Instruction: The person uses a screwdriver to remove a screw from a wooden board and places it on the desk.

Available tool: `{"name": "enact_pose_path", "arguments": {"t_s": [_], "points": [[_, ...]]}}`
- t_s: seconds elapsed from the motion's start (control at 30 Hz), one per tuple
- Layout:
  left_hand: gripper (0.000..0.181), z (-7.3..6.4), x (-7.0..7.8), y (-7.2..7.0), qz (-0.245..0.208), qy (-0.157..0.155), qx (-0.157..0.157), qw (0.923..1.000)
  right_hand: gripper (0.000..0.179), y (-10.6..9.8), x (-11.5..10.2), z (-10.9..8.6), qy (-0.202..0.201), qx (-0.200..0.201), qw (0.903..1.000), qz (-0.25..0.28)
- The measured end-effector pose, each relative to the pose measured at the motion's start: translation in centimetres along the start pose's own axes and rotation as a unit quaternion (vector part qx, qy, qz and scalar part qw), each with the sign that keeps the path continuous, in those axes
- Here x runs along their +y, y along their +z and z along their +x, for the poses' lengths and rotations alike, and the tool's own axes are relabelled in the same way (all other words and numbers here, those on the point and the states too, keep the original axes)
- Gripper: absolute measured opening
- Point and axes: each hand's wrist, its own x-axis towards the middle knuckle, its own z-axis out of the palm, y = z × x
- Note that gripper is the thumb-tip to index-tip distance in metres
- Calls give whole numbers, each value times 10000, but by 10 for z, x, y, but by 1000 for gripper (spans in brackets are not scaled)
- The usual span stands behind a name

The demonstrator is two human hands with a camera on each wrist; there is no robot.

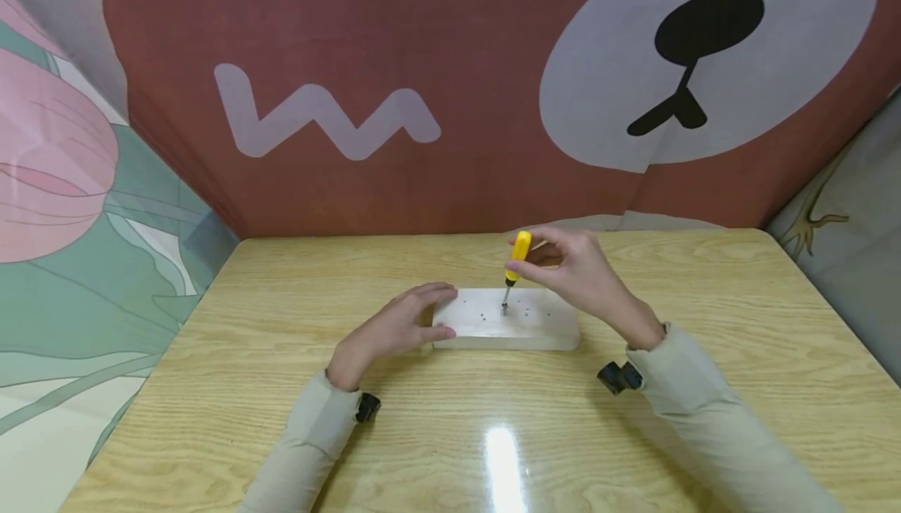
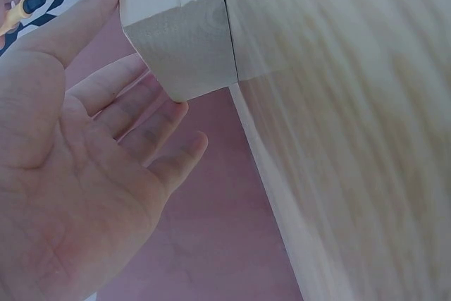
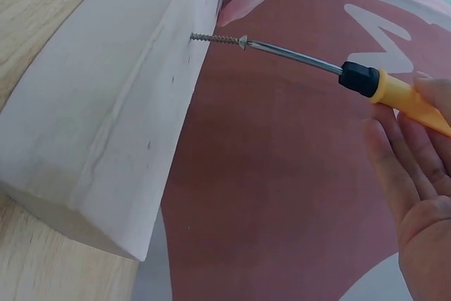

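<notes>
A pale wooden block (image 1: 486,327) lies flat on the table, its top dotted with several small dark holes. My left hand (image 1: 397,321) holds the block's left end, thumb at the near edge and fingers along the far side. Above the block, my right hand (image 1: 573,267) pinches the yellow handle of a screwdriver (image 1: 519,253) between thumb and fingers. In the right wrist view the screwdriver's shaft meets the head of a threaded screw (image 3: 217,39). The screw's tip is at the block's face, and most of its thread shows outside the wood.
The wood-grain table (image 1: 281,419) stretches around the block. Behind it hangs a reddish-brown printed cloth (image 1: 479,192), and a floral printed cloth (image 1: 63,294) hangs on the left. Small black cameras sit at both wrists.
</notes>
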Motion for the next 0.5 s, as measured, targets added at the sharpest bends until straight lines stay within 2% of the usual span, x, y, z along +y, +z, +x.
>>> {"name": "enact_pose_path", "arguments": {"t_s": [0.5], "points": [[65,1,-2,0,66,25,-12,10000,28,-2,-1,2,-16,-172,9999,-11]]}}
